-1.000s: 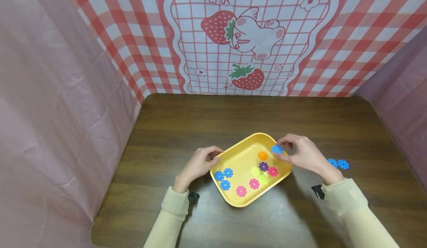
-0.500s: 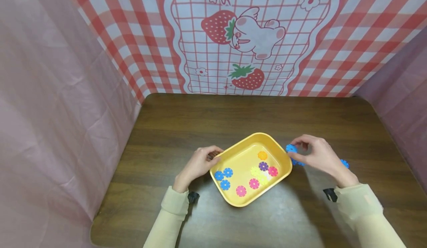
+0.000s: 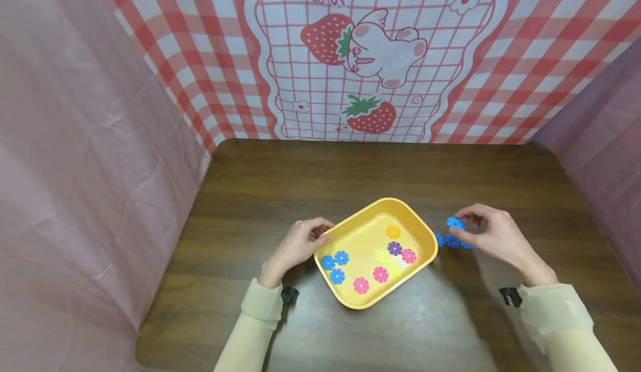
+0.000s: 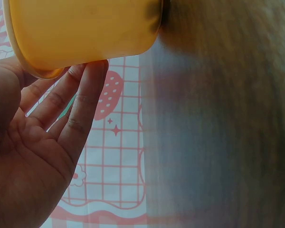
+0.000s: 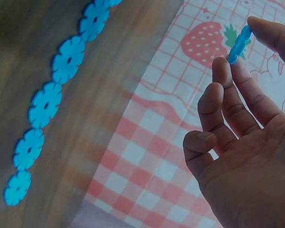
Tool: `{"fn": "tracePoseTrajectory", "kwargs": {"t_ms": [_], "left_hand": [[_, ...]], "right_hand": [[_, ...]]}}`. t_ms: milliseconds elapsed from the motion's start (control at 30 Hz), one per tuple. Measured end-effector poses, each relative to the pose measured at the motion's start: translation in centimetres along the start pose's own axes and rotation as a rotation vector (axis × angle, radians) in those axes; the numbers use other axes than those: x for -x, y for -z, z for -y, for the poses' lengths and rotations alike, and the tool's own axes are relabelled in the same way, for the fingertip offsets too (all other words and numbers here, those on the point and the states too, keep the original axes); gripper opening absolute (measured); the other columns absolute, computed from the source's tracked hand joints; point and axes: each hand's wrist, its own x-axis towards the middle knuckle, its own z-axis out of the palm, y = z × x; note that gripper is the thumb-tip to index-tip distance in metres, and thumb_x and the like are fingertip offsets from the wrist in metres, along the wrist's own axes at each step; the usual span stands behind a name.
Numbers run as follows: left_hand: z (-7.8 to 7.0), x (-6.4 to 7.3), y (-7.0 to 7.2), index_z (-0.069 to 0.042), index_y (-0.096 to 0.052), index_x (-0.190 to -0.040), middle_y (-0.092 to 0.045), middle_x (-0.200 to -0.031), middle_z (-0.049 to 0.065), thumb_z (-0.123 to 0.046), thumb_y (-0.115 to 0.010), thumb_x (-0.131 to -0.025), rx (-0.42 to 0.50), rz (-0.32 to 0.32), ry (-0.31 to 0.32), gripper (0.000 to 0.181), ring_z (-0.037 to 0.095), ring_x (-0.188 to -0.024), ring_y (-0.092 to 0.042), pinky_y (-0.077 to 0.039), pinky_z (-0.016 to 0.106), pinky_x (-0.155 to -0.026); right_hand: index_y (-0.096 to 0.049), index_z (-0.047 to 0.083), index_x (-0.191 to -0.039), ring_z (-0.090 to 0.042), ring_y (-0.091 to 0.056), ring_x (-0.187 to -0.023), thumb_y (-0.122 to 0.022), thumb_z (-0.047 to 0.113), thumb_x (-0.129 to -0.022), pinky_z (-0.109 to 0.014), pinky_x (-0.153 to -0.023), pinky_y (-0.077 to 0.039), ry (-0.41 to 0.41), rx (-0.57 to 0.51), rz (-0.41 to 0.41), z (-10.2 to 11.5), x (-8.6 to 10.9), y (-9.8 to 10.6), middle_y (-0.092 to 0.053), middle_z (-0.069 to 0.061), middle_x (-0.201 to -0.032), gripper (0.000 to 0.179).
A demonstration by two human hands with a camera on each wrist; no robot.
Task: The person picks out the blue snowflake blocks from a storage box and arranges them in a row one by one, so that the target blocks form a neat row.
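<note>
A blue flower-shaped plastic disc (image 3: 455, 222), slotted round its edge, is pinched between the thumb and fingertips of my right hand (image 3: 498, 241). In the right wrist view the disc (image 5: 240, 45) is seen edge-on. Beneath that hand, a row of similar blue discs (image 5: 45, 105) lies on the table, partly covered by the hand in the head view. My left hand (image 3: 295, 248) holds the left side of a yellow tray (image 3: 425, 232); its thumb is at the rim and its fingers (image 4: 80, 102) touch the outer wall.
Inside the tray lie blue discs (image 3: 338, 276), pink discs (image 3: 380, 274), pale yellow discs, a purple disc (image 3: 394, 248) and an orange disc (image 3: 393, 232). The brown wooden table (image 3: 300, 177) meets a strawberry-print cloth (image 3: 373, 117) at the back. Pink curtains hang at both sides.
My right hand has moved rightward with the blue disc, from over the tray's right end to above the row of blue discs. The left hand and tray have stayed in place.
</note>
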Motion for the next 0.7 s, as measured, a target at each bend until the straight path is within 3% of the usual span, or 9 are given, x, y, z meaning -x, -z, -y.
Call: {"fn": "tracePoseTrajectory", "kwargs": {"t_ms": [700], "left_hand": [[0.0, 0.0, 0.1, -0.008, -0.070, -0.117, -0.071, -0.105, 0.005, -0.009, -0.070, -0.093, 0.006, 0.001, -0.008, 0.023, 0.015, -0.089, -0.065, -0.055, 0.026, -0.076]], "right_hand": [[-0.072, 0.009, -0.099, -0.010, -0.050, -0.072, -0.086, 0.024, -0.079, -0.018, -0.059, -0.037, -0.150, 0.004, -0.062, -4.4, 2.6, 1.8, -0.066, -0.003, -0.083, 0.029]]}}
